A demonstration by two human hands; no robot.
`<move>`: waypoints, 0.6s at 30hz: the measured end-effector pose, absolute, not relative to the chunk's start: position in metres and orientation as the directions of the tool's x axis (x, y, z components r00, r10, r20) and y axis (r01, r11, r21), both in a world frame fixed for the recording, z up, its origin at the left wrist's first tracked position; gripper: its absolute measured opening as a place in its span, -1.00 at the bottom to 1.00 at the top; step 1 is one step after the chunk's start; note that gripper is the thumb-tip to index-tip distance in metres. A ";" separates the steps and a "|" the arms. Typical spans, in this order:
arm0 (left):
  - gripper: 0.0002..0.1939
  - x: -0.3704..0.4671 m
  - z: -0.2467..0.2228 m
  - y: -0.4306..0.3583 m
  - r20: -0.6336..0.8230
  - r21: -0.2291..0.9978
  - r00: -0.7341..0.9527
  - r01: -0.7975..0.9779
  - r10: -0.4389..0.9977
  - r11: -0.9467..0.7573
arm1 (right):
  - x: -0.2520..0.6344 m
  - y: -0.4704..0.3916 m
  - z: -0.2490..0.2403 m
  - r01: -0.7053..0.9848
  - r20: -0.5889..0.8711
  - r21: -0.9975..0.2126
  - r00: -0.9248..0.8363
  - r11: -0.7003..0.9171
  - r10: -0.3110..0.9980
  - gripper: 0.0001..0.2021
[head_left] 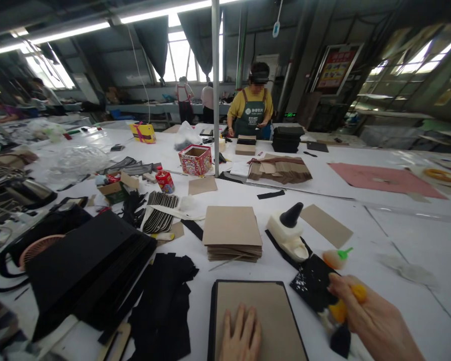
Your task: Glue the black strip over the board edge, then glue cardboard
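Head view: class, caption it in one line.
Left hand flat on brown board; right hand grips yellow-handled brush.

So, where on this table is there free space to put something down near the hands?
Bare white table lies right of the glue bottle and beyond the right hand, up to the pink sheet. A narrow strip runs between the cardboard stack and the board under the left hand. The left side is crowded with black pieces.
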State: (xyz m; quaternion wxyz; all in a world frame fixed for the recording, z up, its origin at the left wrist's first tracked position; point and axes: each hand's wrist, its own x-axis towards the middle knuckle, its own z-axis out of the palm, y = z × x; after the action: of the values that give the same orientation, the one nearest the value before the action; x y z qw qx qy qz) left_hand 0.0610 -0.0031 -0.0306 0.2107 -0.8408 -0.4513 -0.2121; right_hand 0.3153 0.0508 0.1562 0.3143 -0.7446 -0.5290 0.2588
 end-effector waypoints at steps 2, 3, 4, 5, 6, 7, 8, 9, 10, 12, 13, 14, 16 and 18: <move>-0.73 0.062 -0.031 -0.002 0.584 -0.120 0.471 0.856 0.661 -0.504 | 0.282 0.057 0.148 0.417 -0.195 -0.857 0.284 -0.304 0.939 -0.54; -0.73 0.063 -0.032 -0.001 0.604 -0.101 0.455 0.858 0.654 -0.504 | 0.265 0.059 0.141 0.284 -0.235 -0.913 0.217 -0.291 0.947 -0.56; -0.74 0.063 -0.032 0.000 0.624 -0.087 0.443 0.858 0.644 -0.506 | 0.248 0.061 0.132 0.176 -0.249 -0.946 0.143 -0.272 0.958 -0.58; -0.75 0.064 -0.033 0.000 0.643 -0.077 0.433 0.857 0.632 -0.510 | 0.233 0.063 0.123 0.109 -0.263 -0.957 0.075 -0.270 0.962 -0.60; -0.76 0.065 -0.033 0.001 0.663 -0.067 0.421 0.857 0.619 -0.511 | 0.218 0.064 0.113 0.070 -0.271 -0.959 0.044 -0.274 0.961 -0.62; -0.78 0.065 -0.033 0.002 0.680 -0.059 0.409 0.858 0.609 -0.510 | 0.206 0.065 0.104 0.049 -0.274 -0.960 0.027 -0.275 0.961 -0.63; -0.79 0.065 -0.033 0.002 0.691 -0.051 0.398 0.859 0.603 -0.509 | 0.195 0.066 0.095 0.050 -0.271 -0.961 0.021 -0.271 0.962 -0.64; -0.80 0.065 -0.033 0.002 0.696 -0.044 0.391 0.860 0.602 -0.508 | 0.185 0.067 0.088 0.062 -0.259 -0.964 0.020 -0.260 0.966 -0.64; -0.80 0.065 -0.033 0.003 0.695 -0.042 0.390 0.860 0.604 -0.508 | 0.177 0.068 0.083 0.086 -0.242 -0.966 0.017 -0.242 0.970 -0.65; -0.78 0.065 -0.032 0.003 0.681 -0.049 0.401 0.860 0.613 -0.509 | 0.165 0.070 0.075 0.151 -0.212 -0.966 0.018 -0.212 0.977 -0.65; -0.76 0.064 -0.032 0.003 0.676 -0.052 0.408 0.857 0.614 -0.512 | 0.162 0.072 0.073 0.174 -0.204 -0.963 0.021 -0.205 0.979 -0.65; -0.76 0.064 -0.031 0.003 0.682 -0.053 0.408 0.855 0.607 -0.515 | 0.162 0.073 0.071 0.194 -0.200 -0.960 0.025 -0.201 0.979 -0.65; -0.78 0.063 -0.032 0.003 0.704 -0.043 0.392 0.856 0.592 -0.516 | 0.169 0.075 0.069 0.250 -0.194 -0.948 0.038 -0.197 0.980 -0.65; -0.80 0.063 -0.033 0.003 0.731 -0.028 0.368 0.857 0.574 -0.514 | 0.189 0.075 0.069 0.338 -0.172 -0.924 0.052 -0.180 0.984 -0.65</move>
State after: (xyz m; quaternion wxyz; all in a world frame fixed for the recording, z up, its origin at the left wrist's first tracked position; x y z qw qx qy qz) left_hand 0.0627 0.0034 -0.0328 0.2079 -0.8006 -0.4470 -0.3405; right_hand 0.1888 0.0747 0.0687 0.3642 -0.6271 -0.5268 0.4433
